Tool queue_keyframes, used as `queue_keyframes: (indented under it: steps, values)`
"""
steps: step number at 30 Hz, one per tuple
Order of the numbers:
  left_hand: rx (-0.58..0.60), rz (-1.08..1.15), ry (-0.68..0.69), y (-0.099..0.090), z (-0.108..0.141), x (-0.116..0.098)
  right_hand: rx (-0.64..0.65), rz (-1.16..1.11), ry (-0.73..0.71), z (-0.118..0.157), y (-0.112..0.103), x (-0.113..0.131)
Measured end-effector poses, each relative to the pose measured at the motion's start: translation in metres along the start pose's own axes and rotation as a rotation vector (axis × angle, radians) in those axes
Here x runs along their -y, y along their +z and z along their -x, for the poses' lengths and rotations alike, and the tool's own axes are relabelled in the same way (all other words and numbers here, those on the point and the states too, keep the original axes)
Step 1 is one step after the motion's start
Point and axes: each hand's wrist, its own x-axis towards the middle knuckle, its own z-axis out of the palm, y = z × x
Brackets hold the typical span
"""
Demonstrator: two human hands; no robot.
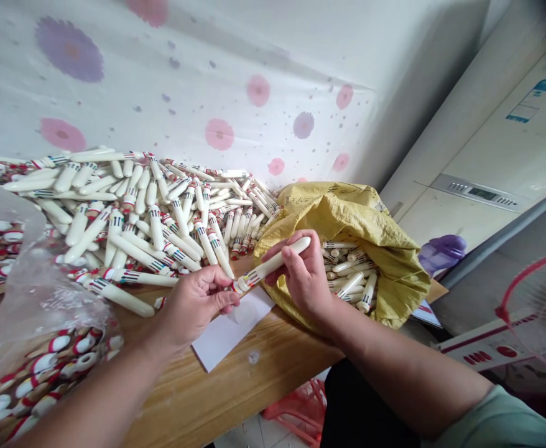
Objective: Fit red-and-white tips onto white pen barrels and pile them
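A thick white multicolour pen is held between both hands, tilted up to the right over the table. My right hand is closed around the barrel near its rounded tip. At the other end, where the coloured sliders show, the fingers of my left hand pinch the pen's red-trimmed end; a small part there is mostly hidden by the fingertips. Behind my left hand lies a large heap of similar white pens. Beside my right hand, a yellow woven sack lies with its mouth facing me and several pens inside.
At left, a clear plastic bag holds many small red-and-white parts. A white paper sheet lies on the wooden table. A red-rimmed fan stands at right, near a white appliance. A red plastic basket is below the table.
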Motion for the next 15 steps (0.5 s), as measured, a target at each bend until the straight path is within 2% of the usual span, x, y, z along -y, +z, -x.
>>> queue_keyframes:
  steps: [4,7,9,11,12,13,15]
  values:
    - [-0.023,0.000,0.016,-0.001,0.000,-0.002,0.036,-0.081,-0.001,-0.004,-0.003,-0.002]
    - [0.022,-0.065,-0.036,-0.007,-0.006,-0.005,0.144,-0.028,0.076,-0.036,-0.003,0.003]
    - [-0.084,-0.085,-0.009,-0.015,-0.011,-0.008,0.117,0.073,0.116,-0.078,0.010,0.011]
    - [-0.330,-0.021,0.093,-0.025,-0.016,-0.011,0.007,0.146,0.090,-0.133,0.037,0.020]
    - [-0.450,0.005,0.146,-0.029,-0.018,-0.011,0.005,0.135,0.059,-0.163,0.054,0.024]
    - [-0.531,-0.006,0.181,-0.033,-0.020,-0.011,0.015,0.147,0.005,-0.190,0.071,0.028]
    - [-0.554,-0.184,0.196,-0.041,-0.022,-0.011,0.138,0.337,-0.137,-0.234,0.100,0.033]
